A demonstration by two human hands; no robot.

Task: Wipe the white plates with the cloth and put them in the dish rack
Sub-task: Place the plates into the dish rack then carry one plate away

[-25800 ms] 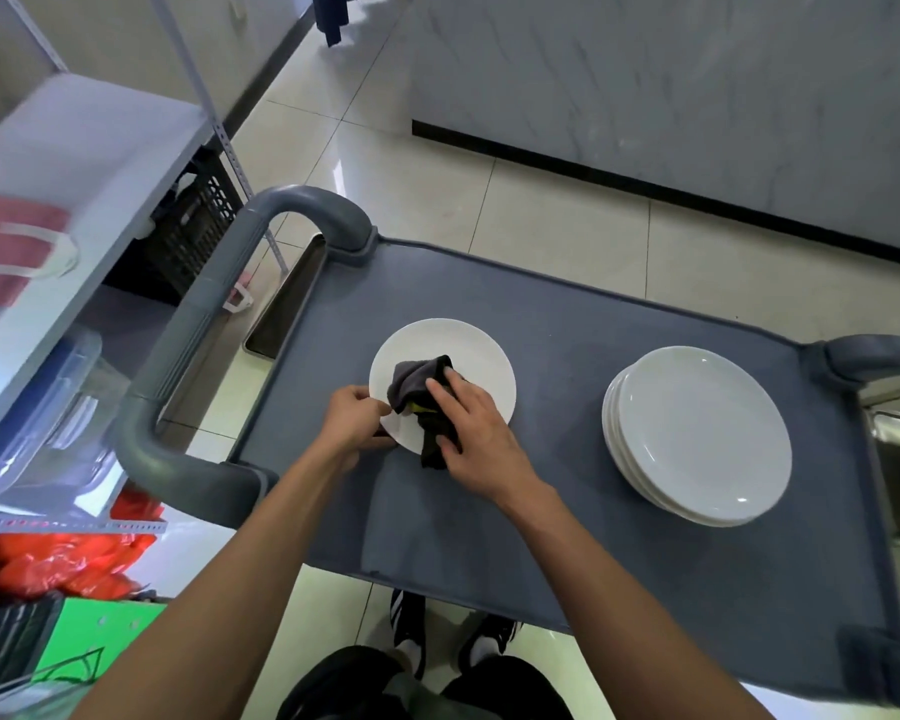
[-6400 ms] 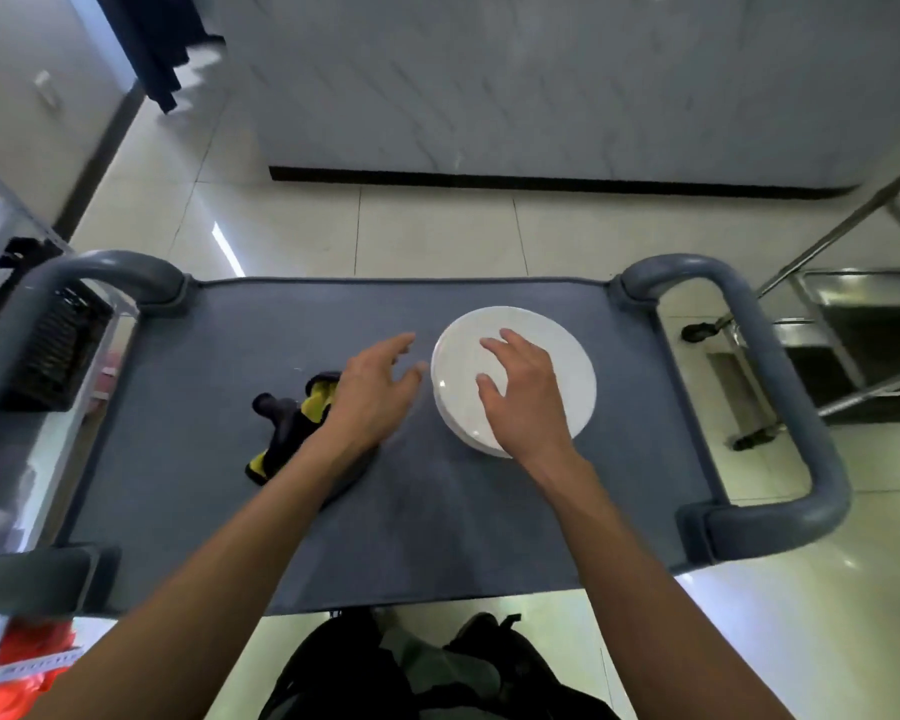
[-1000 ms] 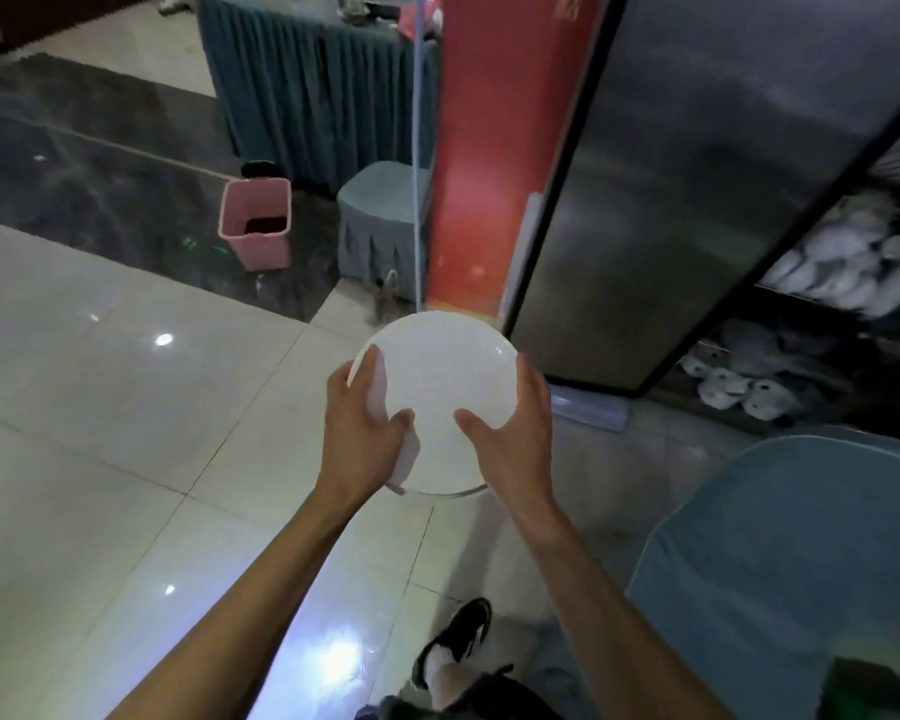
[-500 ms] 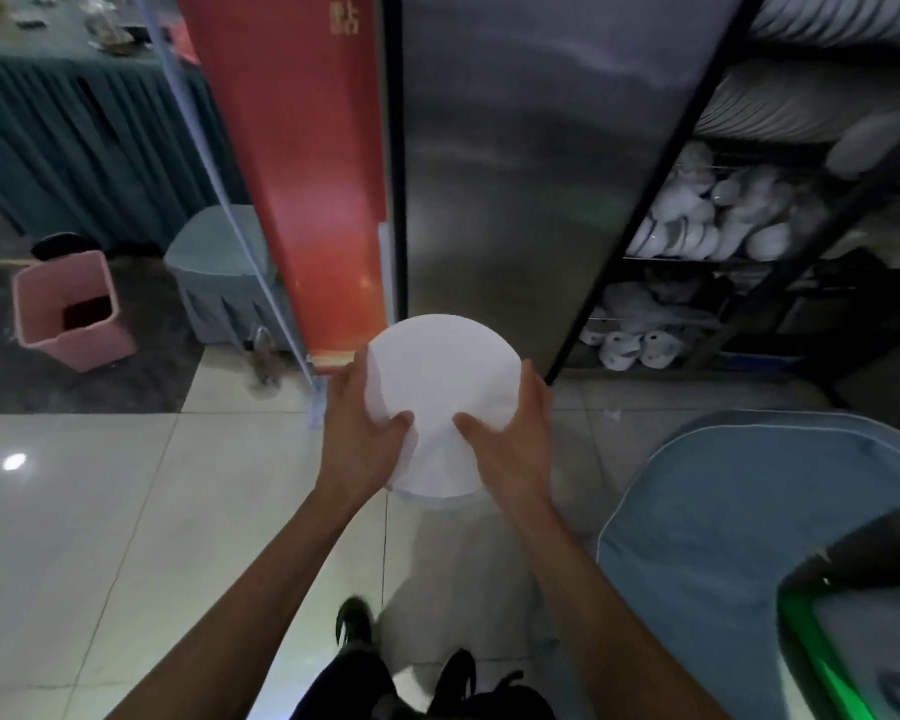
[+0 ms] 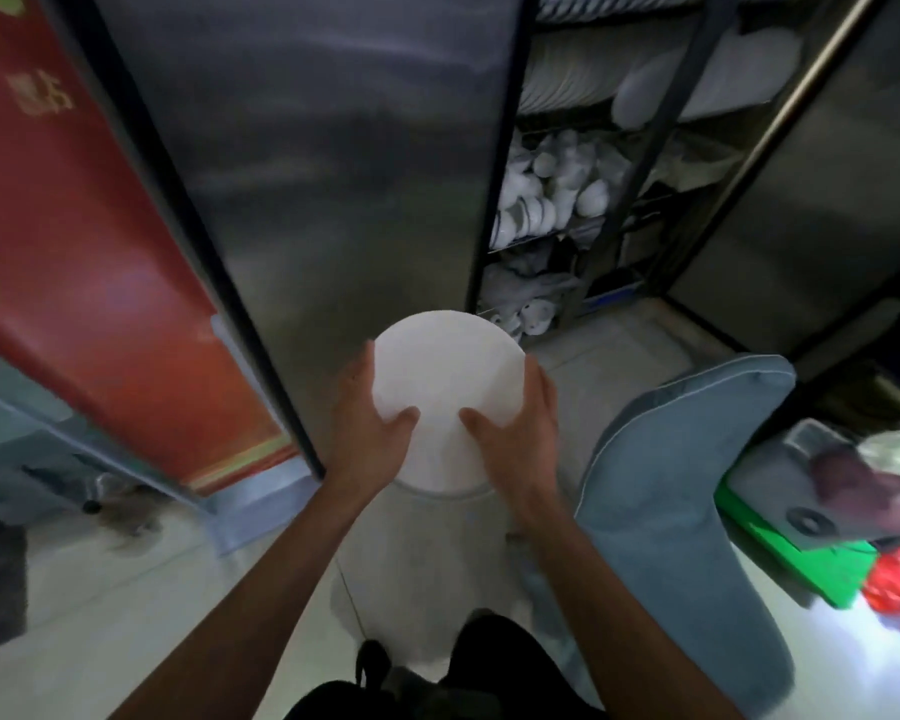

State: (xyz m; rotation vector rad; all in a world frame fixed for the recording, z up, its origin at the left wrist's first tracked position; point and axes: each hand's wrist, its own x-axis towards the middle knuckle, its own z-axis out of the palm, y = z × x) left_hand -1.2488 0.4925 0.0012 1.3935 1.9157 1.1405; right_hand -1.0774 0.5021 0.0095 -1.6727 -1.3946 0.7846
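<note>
I carry a stack of white plates (image 5: pixel 445 376) in front of me with both hands. My left hand (image 5: pixel 367 426) grips its left rim, thumb on top of the upper plate. My right hand (image 5: pixel 515 428) grips the right rim the same way. Ahead and to the right stands the dark dish rack (image 5: pixel 640 163), its shelves holding white plates up high and white bowls and cups lower down. The cloth is not in view.
A steel cabinet door (image 5: pixel 307 174) stands straight ahead, with a red panel (image 5: pixel 74 252) to its left. A blue fabric-covered chair (image 5: pixel 671 485) is close on my right. Green and red items (image 5: pixel 801 553) lie at the right edge. Pale tiled floor lies below.
I have moved closer to the steel cabinet and turned right; the rack's shelves now fill more of the upper right. Both hands keep the same grip on the plates.
</note>
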